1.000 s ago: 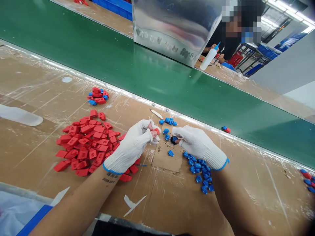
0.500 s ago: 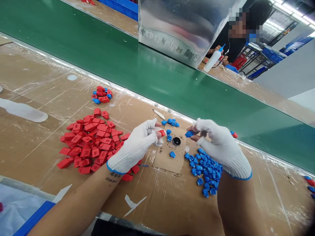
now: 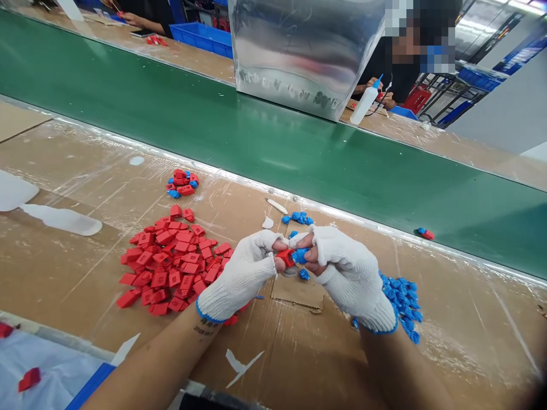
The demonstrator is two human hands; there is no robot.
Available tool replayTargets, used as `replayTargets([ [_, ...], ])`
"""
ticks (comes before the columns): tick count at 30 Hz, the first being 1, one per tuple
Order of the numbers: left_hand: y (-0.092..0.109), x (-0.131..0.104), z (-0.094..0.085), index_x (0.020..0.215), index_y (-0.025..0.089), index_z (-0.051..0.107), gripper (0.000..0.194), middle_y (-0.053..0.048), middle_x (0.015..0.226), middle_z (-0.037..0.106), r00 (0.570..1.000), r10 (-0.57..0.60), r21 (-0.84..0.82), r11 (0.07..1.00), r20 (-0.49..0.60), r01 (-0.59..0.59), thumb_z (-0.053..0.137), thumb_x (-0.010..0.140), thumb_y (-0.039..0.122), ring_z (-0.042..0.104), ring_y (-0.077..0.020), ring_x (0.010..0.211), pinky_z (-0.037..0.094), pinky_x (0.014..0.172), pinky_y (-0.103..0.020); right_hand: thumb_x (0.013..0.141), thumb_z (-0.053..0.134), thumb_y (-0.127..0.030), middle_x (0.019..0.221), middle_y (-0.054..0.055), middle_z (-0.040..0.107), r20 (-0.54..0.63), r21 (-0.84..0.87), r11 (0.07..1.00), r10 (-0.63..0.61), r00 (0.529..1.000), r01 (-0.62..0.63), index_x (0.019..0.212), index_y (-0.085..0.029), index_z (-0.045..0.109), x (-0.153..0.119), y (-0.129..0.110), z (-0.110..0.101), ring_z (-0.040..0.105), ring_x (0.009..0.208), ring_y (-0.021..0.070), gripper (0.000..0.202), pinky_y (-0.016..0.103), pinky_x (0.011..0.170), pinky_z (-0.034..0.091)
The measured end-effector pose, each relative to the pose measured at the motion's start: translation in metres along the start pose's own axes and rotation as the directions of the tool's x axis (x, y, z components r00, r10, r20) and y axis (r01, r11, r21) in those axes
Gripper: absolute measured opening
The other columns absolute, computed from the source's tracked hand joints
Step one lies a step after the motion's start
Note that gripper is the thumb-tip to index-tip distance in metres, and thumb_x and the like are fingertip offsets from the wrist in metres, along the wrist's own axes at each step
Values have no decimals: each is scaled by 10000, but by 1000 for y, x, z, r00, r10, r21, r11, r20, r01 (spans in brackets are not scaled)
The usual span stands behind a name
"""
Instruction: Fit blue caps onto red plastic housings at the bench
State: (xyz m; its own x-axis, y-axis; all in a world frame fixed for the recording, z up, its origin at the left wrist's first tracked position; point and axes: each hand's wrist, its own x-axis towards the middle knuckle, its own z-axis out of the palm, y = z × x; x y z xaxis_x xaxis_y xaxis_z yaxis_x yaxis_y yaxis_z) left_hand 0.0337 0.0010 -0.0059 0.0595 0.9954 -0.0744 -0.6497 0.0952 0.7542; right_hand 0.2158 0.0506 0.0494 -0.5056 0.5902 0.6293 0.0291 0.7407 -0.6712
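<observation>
Both hands wear white gloves with bare fingertips. My left hand [image 3: 248, 263] pinches a red piece [image 3: 285, 258] between thumb and fingers. My right hand [image 3: 348, 269] grips a blue piece [image 3: 299, 255], whose end touches the red piece. Left of my left hand lies a large pile of red pieces [image 3: 171, 259]. A pile of blue pieces [image 3: 404, 302] sits right of my right hand, partly hidden by it. Under the hands is a cardboard pad [image 3: 294, 293], with a few blue pieces [image 3: 298, 217] at its far edge.
A green conveyor [image 3: 179, 119] crosses beyond the table, carrying a red-and-blue piece [image 3: 426, 233]. A small mixed cluster [image 3: 183, 183] lies behind the red pile. Across the conveyor are a metal box [image 3: 294, 62], a white bottle [image 3: 365, 103] and people at work.
My hands have come together, bringing the red and blue pieces into contact. The camera view has shifted, and the red-and-blue piece on the conveyor now shows clear of my right hand.
</observation>
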Motion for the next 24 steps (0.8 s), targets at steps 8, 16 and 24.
replayTargets([
  [8, 13, -4, 7, 757, 156, 657, 462, -1, 758, 689, 994, -103, 121, 988, 29, 98, 1056, 599, 328, 651, -122, 699, 533, 636, -239, 1033, 562, -57, 816, 10, 652, 239, -71, 994, -64, 969, 83, 838, -243, 608, 1, -11, -9, 691, 843, 164, 274, 297, 741, 575],
  [16, -21, -19, 32, 880, 247, 484, 535, 29, 738, 598, 990, -43, 65, 997, 135, 35, 826, 846, 657, 537, -123, 594, 474, 556, -273, 1076, 605, -588, 912, 58, 643, 44, 350, 934, 56, 997, -68, 1012, -280, 641, -9, -21, 27, 686, 937, 266, 317, 441, 816, 607],
  [24, 71, -4, -41, 1279, 223, 651, 366, -126, 1256, 774, 995, 103, 975, 222, 9, -32, 593, 959, 390, 742, -301, 1099, 558, 976, -454, 907, 712, -490, 617, -54, 351, -455, 209, 899, 437, 776, -384, 747, -267, 549, -1, 41, -101, 260, 487, 131, 319, 289, 450, 217],
])
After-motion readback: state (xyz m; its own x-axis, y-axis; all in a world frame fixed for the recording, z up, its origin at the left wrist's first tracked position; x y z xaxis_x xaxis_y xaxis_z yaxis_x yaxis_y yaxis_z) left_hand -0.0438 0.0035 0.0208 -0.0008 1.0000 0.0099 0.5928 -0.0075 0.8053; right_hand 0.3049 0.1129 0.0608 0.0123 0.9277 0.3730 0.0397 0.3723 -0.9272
